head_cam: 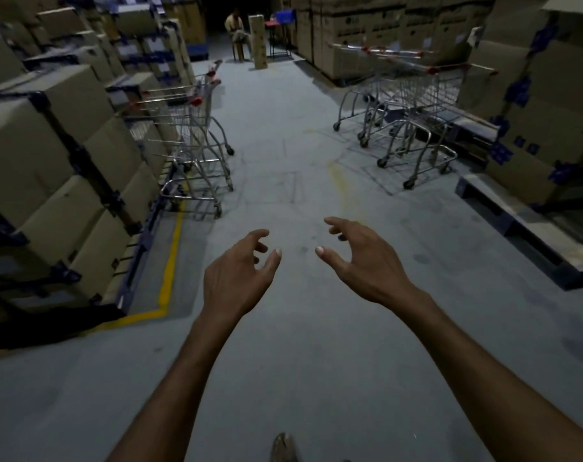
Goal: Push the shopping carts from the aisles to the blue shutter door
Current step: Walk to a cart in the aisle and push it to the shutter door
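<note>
The left hand [240, 273] and right hand [361, 261] hover empty, fingers loosely curled and spread, gripping nothing. Nested chrome-wire shopping carts [194, 141] with red handle caps stand ahead-left of the fingers, nearest the left hand, their row running lengthwise up the aisle beside stacked cardboard boxes [50, 128]; a second wire-cart cluster [413, 105] stands farther ahead-right.

Nested silver wire shopping carts with red handle caps [196, 135] stand upright at left; a second nested row [406, 121] stands right.

Carts [196, 135] left beside stacked boxes [50, 155], more carts [406, 121] right, seated person [236, 28] far ahead.
</note>
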A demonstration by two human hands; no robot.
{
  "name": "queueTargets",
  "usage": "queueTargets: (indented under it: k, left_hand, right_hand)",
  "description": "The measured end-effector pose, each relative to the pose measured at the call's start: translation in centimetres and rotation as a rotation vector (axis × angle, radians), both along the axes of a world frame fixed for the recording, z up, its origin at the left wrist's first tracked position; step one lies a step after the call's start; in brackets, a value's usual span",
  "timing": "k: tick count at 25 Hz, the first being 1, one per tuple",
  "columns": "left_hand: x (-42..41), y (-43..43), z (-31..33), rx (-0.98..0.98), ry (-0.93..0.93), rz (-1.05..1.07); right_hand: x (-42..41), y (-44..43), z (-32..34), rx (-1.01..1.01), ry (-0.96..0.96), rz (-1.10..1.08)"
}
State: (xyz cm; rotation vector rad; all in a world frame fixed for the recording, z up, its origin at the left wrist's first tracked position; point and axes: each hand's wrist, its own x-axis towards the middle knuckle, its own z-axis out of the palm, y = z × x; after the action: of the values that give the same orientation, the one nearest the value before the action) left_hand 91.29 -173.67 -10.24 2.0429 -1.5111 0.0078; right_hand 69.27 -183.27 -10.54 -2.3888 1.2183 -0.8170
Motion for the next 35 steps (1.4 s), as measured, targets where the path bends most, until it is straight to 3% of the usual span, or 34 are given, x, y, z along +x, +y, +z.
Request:
queueTargets:
  k: [7,14,27,35]
  left_hand:
    - [13.1,-10.5,1.6,0.003,-0.030,-0.004]
    - [21.1,-21.1,0.4,-0.014,-0.046,0.013]
    - [35.9,-48.1,0.7,-0.063,-0.046,0.150]
    - [46.7,-62.0,0.4,-0.061,-0.072,0.117]
  right_hand:
    - [13.5,-10.6,1.8,-0.012,-0.044,-0.015]
    - [23.3,-21.6,1.3,-0.021,-0.009,0.016]
    - [39.7,-51.3,2.2,-0.077,-0.007,0.148]
    - [50.8,-65.2,1.5,-0.069,-0.001,0.182]
